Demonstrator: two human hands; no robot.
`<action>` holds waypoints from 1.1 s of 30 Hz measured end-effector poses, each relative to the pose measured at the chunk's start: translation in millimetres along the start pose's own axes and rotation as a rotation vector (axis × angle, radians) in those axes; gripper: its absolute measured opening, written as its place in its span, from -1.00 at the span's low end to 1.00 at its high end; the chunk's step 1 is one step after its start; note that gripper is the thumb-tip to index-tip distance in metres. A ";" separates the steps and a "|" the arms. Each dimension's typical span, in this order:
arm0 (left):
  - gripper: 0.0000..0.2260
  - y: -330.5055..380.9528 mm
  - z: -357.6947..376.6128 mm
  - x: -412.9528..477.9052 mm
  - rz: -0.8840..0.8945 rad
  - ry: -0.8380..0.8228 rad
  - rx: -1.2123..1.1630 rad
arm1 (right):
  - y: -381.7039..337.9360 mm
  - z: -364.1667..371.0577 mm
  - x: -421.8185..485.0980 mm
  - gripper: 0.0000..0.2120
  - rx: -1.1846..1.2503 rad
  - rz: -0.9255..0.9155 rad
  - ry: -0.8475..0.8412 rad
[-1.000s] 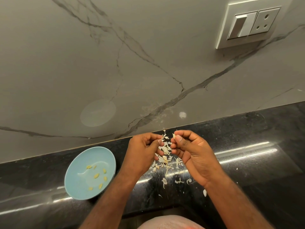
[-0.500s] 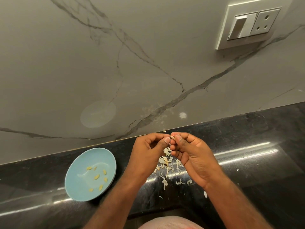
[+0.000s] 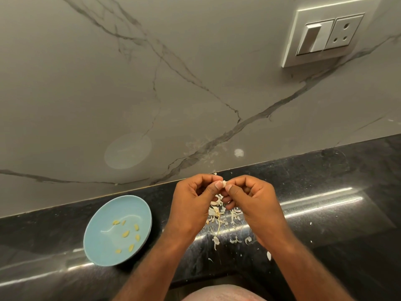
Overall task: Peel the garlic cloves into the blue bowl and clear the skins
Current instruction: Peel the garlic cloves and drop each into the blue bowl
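Both hands [image 3: 221,200] pinch a garlic clove [image 3: 223,183].

A small pale garlic clove [image 3: 223,183] is pinched between the fingertips of the left hand [image 3: 191,205] and the right hand [image 3: 256,205], held above the worktop [image 3: 325,170] close to its back edge. Below it, papery white skins [image 3: 217,211] lie scattered on the dark surface, thickest under the hands and thinning out toward the front edge. The blue bowl [image 3: 121,205], round and shallow, sits upright left of the skins, apart from them, holding several small yellowish peeled cloves [image 3: 125,233] spread loosely over its bottom.
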State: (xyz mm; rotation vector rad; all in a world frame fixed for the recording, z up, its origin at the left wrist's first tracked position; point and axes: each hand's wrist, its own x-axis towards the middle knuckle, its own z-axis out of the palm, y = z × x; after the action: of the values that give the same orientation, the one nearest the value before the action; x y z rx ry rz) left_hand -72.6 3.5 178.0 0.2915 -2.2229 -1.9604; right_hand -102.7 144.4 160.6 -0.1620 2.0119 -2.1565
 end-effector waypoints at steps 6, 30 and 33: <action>-0.89 1.3 0.6 -3.9 0.081 0.008 0.046 | -2.7 -0.9 0.6 -0.91 0.050 0.017 -0.004; -0.87 6.7 4.9 -11.2 -0.098 -0.006 -0.144 | -9.1 4.7 -4.2 -0.89 -0.001 -0.055 0.007; -0.86 7.1 4.6 -10.4 -0.146 -0.019 -0.208 | -6.6 3.9 -2.3 -0.91 0.044 -0.031 -0.015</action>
State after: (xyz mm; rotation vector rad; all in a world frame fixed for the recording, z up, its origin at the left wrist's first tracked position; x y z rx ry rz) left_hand -63.9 11.4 184.5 0.4179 -2.0382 -2.2565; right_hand -100.1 141.5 167.5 -0.2036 1.9642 -2.2093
